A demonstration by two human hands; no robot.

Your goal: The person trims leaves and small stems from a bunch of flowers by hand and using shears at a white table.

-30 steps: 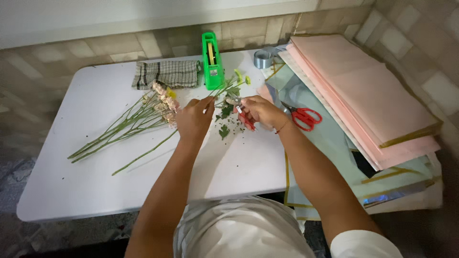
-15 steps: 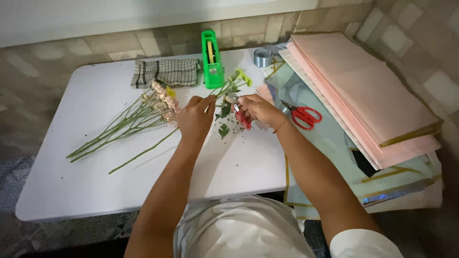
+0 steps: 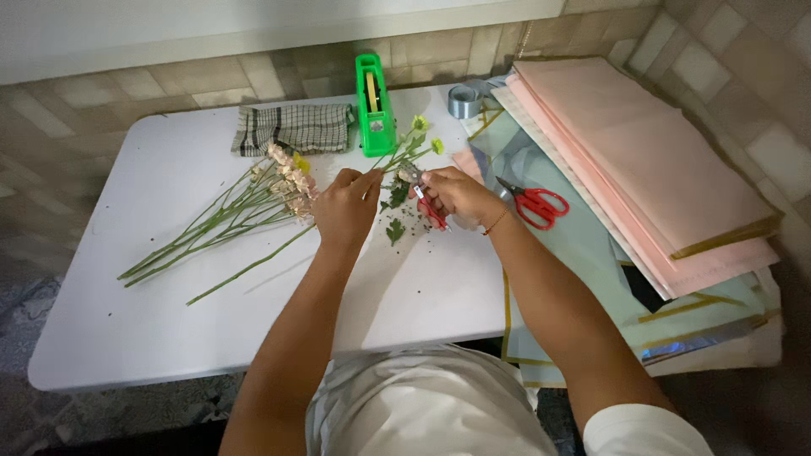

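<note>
**Hands at a flower stem over the white tabletop**

Both hands meet near the middle of the smooth white tabletop (image 3: 169,321). The left hand (image 3: 345,207) pinches a thin green flower stem (image 3: 404,154) between thumb and fingertips. The right hand (image 3: 456,194) is curled shut around small red-handled snips (image 3: 432,211), whose blades are hidden between the two hands, so how they stand cannot be told. The stem runs up and away to small yellow-green buds. Below the hands lie torn leaf bits (image 3: 395,230), dark and crumbly, scattered on the plastic surface.

Left of the hands, a loose bundle of long stems (image 3: 211,224) with pale pink, ruffled heads lies flat. Just right of the right hand, red scissors (image 3: 534,203) rest on glossy pale blue-green wrapping sheets (image 3: 583,253) edged with gold lines; their lower corners hang past the table. Over those sits a thick stack of matte pink paper (image 3: 642,160), partly cut off by the wall side.

Farther back stand a bright green tape dispenser (image 3: 372,105), a checked woven cloth (image 3: 291,128), and a grey roll of tape (image 3: 465,101), half hidden by the sheets.
</note>
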